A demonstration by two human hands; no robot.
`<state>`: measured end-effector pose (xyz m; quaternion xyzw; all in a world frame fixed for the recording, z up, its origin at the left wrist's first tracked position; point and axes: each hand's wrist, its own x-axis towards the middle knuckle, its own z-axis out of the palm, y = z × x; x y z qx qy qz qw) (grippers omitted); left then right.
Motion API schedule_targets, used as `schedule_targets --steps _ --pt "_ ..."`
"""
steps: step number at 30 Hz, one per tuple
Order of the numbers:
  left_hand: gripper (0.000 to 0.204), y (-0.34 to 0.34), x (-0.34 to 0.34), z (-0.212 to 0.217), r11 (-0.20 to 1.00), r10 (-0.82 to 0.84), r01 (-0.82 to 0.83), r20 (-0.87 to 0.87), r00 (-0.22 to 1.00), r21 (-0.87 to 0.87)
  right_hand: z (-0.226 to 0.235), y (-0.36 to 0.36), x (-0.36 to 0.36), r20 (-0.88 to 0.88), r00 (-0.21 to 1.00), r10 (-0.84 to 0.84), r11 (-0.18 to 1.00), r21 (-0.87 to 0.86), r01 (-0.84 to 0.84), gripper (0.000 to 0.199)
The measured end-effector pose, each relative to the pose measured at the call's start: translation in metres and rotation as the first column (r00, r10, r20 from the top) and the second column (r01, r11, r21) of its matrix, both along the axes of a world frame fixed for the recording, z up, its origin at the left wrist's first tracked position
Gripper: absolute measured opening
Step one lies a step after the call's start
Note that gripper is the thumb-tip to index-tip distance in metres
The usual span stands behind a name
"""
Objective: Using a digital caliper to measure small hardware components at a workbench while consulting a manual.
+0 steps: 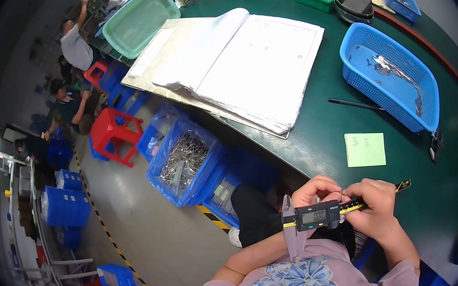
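A digital caliper [317, 215] with a grey display and a yellow-and-black scale bar sits between both of my hands, over my lap at the edge of the green table [321, 131]. My left hand [316, 191] is closed around the caliper's head near the display. My right hand [377, 208] grips the scale bar, whose tip sticks out to the upper right. The steel jaws [293, 235] point down toward my pink sleeve. Whether a small part sits in my fingers is hidden.
An open large book [238, 59], a blue basket [389, 76] with metal parts, a black pen [355, 104] and a green sticky note [365, 149] lie on the table. A green basin [138, 20] sits far left. Blue bins [184, 163] of metal parts and red stools [114, 133] stand below; people sit beyond.
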<state>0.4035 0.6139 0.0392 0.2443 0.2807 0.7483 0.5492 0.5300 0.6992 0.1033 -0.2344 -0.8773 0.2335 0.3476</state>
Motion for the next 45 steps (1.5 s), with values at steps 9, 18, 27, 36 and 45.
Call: schedule_targets --steps 9,18,27,36,45 --pt "0.012 0.006 -0.027 0.014 0.925 0.332 -0.356 -0.174 0.927 -0.133 0.022 0.017 0.022 0.128 0.992 -0.005 0.994 -0.108 0.019 0.03" --pt "0.013 0.003 -0.018 0.026 0.914 0.386 -0.402 -0.196 0.901 -0.048 -0.002 0.031 0.046 0.133 0.991 0.002 0.978 0.209 -0.03 0.043" --pt "0.01 0.006 -0.008 0.03 0.916 0.363 -0.389 -0.211 0.908 -0.096 -0.009 0.033 0.052 0.11 0.994 -0.001 0.981 0.192 -0.02 0.044" --pt "0.011 0.006 -0.007 0.03 0.92 0.351 -0.379 -0.22 0.91 -0.099 -0.009 0.032 0.051 0.107 0.994 0.004 0.983 0.183 -0.024 0.044" --pt "0.011 0.005 -0.006 0.029 0.915 0.357 -0.389 -0.235 0.904 -0.106 -0.011 0.031 0.051 0.118 0.993 0.006 0.984 0.174 -0.027 0.044"
